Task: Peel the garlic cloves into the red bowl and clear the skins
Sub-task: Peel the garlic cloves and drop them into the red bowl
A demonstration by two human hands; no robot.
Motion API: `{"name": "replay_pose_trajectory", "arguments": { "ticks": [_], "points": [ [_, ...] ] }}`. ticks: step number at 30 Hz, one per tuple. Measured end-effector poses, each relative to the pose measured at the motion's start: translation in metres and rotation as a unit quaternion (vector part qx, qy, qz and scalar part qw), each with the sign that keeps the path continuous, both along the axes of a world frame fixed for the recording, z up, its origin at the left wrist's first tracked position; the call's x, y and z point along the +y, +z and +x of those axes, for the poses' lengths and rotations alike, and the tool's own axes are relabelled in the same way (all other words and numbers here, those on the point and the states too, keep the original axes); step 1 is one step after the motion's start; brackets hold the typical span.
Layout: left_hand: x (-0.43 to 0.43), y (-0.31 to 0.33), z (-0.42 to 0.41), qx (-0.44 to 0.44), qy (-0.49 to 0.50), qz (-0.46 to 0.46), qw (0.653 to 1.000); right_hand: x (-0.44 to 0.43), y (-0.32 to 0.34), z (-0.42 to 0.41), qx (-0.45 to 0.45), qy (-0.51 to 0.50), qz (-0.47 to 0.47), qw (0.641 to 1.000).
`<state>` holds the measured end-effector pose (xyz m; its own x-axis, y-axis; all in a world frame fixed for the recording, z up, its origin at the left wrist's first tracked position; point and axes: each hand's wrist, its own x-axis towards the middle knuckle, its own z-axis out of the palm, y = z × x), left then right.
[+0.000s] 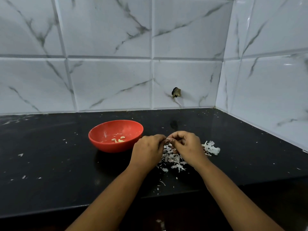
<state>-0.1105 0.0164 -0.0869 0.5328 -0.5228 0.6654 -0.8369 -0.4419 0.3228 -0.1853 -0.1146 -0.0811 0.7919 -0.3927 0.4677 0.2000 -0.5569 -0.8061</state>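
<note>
A red bowl point(106, 142) stands on the black counter point(50, 164) with a few peeled garlic cloves point(118, 139) in its bottom. To its right, my left hand point(147, 150) and my right hand point(188, 147) meet fingertip to fingertip above a pile of white garlic skins point(171, 159). Both pinch a small garlic clove point(168, 139) between them; it is mostly hidden by my fingers. A larger clump of garlic skin point(211, 148) lies just right of my right hand.
Small skin flakes are scattered over the counter, some near its front edge point(160, 185). Marble-look tiled walls close off the back and right side. A dark hole point(176, 92) sits in the back wall tile.
</note>
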Motion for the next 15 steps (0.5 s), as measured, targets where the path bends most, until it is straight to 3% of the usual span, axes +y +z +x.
{"name": "replay_pose_trajectory", "arguments": {
  "ticks": [9, 15],
  "points": [
    [-0.0002, -0.0009, 0.0024, 0.019, 0.001, -0.046, 0.999, 0.0017, 0.0005, 0.0003, -0.014, -0.008, -0.019, 1.000],
    [0.0001, 0.0016, -0.0004, 0.011, 0.024, 0.008, 1.000, -0.0008, -0.0032, 0.0031, 0.004, -0.051, -0.077, 0.996]
  ]
}}
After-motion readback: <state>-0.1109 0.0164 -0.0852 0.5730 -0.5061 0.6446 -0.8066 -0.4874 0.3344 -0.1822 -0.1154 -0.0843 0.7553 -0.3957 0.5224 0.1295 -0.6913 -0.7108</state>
